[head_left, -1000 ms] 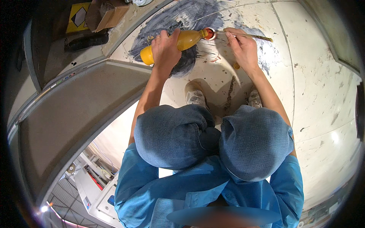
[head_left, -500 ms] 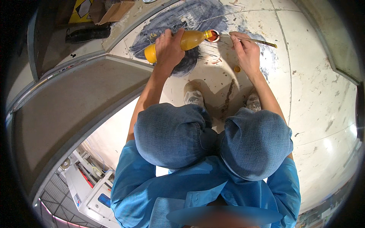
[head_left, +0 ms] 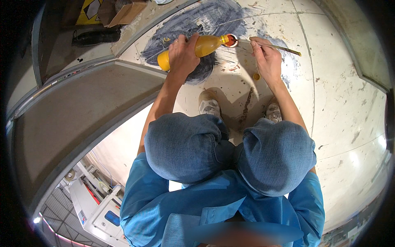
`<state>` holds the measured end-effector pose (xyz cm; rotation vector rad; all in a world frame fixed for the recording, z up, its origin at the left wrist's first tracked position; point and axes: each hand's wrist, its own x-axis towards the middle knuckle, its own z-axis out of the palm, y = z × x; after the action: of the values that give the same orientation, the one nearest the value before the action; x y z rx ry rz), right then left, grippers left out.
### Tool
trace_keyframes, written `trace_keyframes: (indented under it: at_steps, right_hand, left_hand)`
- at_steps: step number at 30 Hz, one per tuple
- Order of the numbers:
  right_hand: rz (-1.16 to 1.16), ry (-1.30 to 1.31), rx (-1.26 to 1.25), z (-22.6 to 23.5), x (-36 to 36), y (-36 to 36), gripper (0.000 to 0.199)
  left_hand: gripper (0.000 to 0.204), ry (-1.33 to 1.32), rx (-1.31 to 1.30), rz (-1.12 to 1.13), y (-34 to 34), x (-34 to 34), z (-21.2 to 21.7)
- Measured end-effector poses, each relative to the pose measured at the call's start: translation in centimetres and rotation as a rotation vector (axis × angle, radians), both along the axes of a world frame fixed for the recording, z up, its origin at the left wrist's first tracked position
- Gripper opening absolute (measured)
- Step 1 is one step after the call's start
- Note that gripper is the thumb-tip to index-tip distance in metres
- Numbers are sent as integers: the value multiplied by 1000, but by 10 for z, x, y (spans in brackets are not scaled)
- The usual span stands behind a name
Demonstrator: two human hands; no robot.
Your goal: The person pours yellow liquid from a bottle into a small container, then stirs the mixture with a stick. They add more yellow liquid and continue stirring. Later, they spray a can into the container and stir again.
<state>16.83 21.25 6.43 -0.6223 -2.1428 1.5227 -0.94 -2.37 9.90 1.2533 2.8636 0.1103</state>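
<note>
My left hand (head_left: 184, 55) is wrapped round a yellow-orange plastic bottle (head_left: 208, 45), tipped well over with its neck pointing right. The bottle's mouth meets the rim of a small white cup (head_left: 235, 43) with red stuff inside. Between the fingertips of my right hand (head_left: 268, 59) is a thin stick-like tool (head_left: 288, 50). Its left end reaches to the cup, while the dark yellowish other end sticks out to the right. A small yellow cap (head_left: 256, 76) lies on the floor below the cup. Whether liquid is flowing from the bottle cannot be made out.
Dark smeared paint (head_left: 197, 20) covers the pale, stained floor (head_left: 341, 107) around the cup. At the left runs a grey metal-edged panel (head_left: 86, 103). Beyond it sit a cardboard box (head_left: 127, 14) and a black object (head_left: 96, 37). My shoes (head_left: 210, 105) are close below the cup.
Hardly anything differs. The bottle and my left hand have shifted very slightly, and the bottle's mouth is still at the cup. My right hand keeps its hold on the stick.
</note>
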Motion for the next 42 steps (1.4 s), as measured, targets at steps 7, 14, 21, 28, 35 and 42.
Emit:
trace_keyframes:
  at_steps: [7,14,21,28,35,42]
  right_hand:
    - [1,26,6,-3,1,0,21]
    - [2,24,7,-2,2,1,21]
    - [0,14,0,-2,3,0,21]
    - [0,18,5,-1,2,0,21]
    - [3,44,18,0,1,0,20]
    - [-1,29,11,0,2,0,21]
  left_hand:
    - [60,20,44,-22,2,1,0]
    - [66,28,-5,-29,2,0,4]
    - [70,33,-12,-30,1,-1,3]
    - [74,11,-18,-24,-2,0,4]
    - [68,24,-12,-25,-2,0,3]
    - [66,4,-32,-21,0,0,5]
